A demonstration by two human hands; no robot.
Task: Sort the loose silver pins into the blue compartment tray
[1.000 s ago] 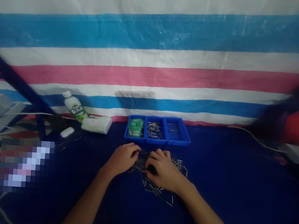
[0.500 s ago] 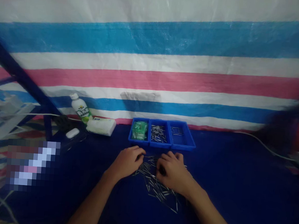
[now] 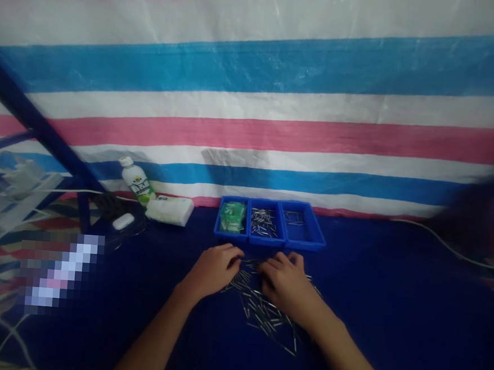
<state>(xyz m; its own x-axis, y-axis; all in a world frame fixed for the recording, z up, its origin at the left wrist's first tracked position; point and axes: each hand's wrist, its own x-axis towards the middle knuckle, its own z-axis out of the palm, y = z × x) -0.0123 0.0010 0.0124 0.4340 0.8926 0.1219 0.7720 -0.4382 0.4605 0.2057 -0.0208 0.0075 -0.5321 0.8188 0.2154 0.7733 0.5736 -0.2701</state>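
Many thin metal rods (image 3: 263, 313) lie spread on the dark blue tabletop (image 3: 373, 318). At the left edge of the pile is my left hand (image 3: 216, 268), its fingers curled down over some rods; whether it grips one is too small to tell. My right hand (image 3: 286, 281) rests over the right part of the pile, fingers bent and the fingertips partly hidden. Behind the hands stand three joined blue trays: the left one (image 3: 231, 237) holds green-and-clear packets, the middle one (image 3: 266, 241) many metal rods, the right one (image 3: 306, 246) a few rods.
A white bottle (image 3: 136, 180) and a tissue pack (image 3: 169, 210) stand at the back left, near a white earbud case (image 3: 123, 221) and cables. A blue metal frame (image 3: 43, 131) rises at the left. Striped sheeting (image 3: 276, 136) hangs behind the table.
The view has shifted slightly, so the scene sits a little further right. The fingers of my right hand have moved slightly over the rods; my left hand has barely changed.
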